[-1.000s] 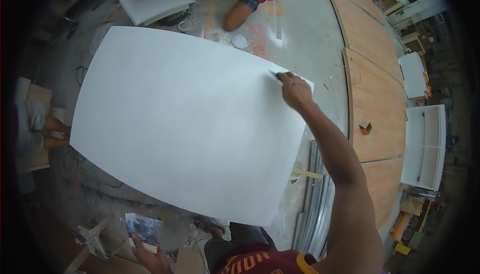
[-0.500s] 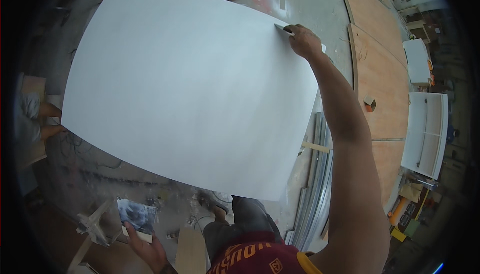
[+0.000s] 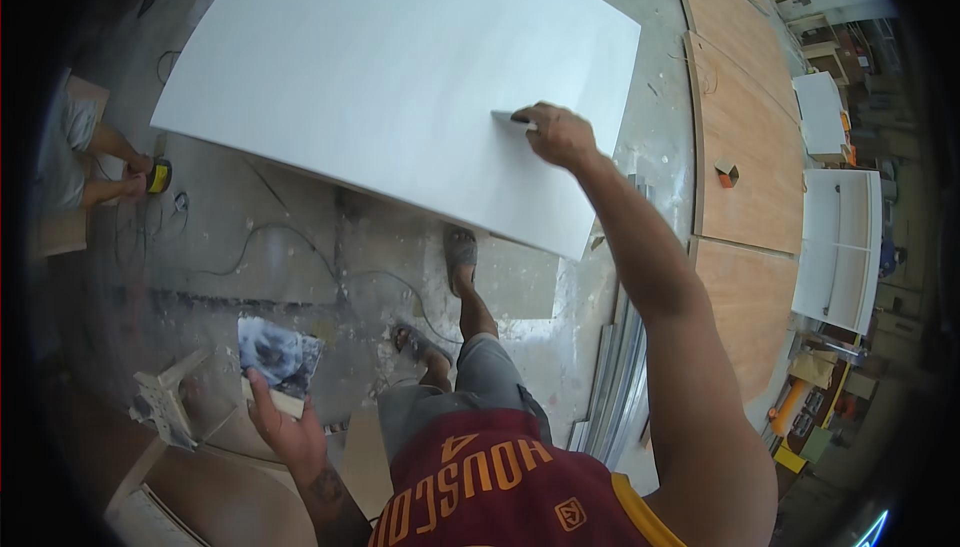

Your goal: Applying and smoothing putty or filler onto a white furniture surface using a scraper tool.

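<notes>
Right-hand fingers [image 3: 540, 123] are pressed together, pinching a small flat scrap, sandpaper or a scraper, I can't tell which, flat against the big white panel [image 3: 400, 77]. The right hand [image 3: 562, 135] sits on the panel's near right part, arm stretched way out. Left hand [image 3: 285, 427] is down low by the hip, fingers curled around a crumpled, grey-smudged sheet of sandpaper [image 3: 277, 352], holding it clear of everything.

The panel lies tilted over the dusty concrete floor [image 3: 330, 247]; whatever props it is hidden underneath. The sandalled feet [image 3: 460, 252] stand right below its near edge.

What worries me: only one hand is on that board, and it's pushing near a corner with the body leaning in. If the supports are narrow, the panel could tip or slide, right onto those toes. There's also a cable [image 3: 260, 242] snaking across the floor by the feet, an easy trip. Another person [image 3: 90, 162] crouches at far left, well apart.
</notes>
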`<state>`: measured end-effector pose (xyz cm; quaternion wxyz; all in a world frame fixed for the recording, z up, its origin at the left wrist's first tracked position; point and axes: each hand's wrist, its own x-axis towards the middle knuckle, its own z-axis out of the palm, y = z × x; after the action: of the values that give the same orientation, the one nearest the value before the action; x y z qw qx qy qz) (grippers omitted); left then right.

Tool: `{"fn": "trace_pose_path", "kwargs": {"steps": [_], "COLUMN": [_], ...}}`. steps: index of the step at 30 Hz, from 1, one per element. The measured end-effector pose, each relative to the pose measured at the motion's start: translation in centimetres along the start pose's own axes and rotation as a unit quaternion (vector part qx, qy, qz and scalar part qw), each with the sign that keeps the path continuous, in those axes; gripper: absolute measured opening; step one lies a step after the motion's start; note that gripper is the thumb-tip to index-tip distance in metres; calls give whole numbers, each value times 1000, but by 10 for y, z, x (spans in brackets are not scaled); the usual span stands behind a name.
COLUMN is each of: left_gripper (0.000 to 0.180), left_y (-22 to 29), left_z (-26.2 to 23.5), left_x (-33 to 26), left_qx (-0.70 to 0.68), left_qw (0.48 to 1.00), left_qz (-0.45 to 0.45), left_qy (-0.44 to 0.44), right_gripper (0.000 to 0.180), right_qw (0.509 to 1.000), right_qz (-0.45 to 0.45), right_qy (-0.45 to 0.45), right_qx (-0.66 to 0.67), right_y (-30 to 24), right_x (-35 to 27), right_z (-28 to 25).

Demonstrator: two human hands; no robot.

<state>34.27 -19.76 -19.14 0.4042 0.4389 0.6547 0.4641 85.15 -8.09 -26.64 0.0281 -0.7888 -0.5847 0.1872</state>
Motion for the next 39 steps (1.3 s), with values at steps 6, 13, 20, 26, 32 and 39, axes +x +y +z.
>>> {"fn": "trace_pose_path", "kwargs": {"steps": [6, 13, 20, 26, 32, 39], "left_gripper": [38, 35, 33, 35, 43, 42], "left_y": [-3, -18, 74, 91, 85, 45], "left_z": [19, 94, 155, 185, 218, 187], "left_x": [-16, -13, 9, 25, 33, 42], "left_qx": [-241, -351, -404, -415, -430, -336], "left_qw": [942, 883, 855, 803, 782, 877], "left_qz": [-230, -250, -98, -187, -238, -289], "left_qy": [-37, -184, -308, -384, -384, -188], "right_gripper": [35, 38, 45, 52, 75, 45], "right_qw": [997, 940, 808, 850, 932, 982], "right_qz": [-76, -193, -468, -471, -330, 53], "right_qy": [21, -15, 145, 151, 96, 182], "right_qx": [-28, 281, 327, 180, 118, 19], "right_y": [-71, -147, -159, -140, -46, 169], "right_x": [-137, -190, -200, -175, -118, 112], "right_z": [60, -37, -80, -89, -40, -81]}}
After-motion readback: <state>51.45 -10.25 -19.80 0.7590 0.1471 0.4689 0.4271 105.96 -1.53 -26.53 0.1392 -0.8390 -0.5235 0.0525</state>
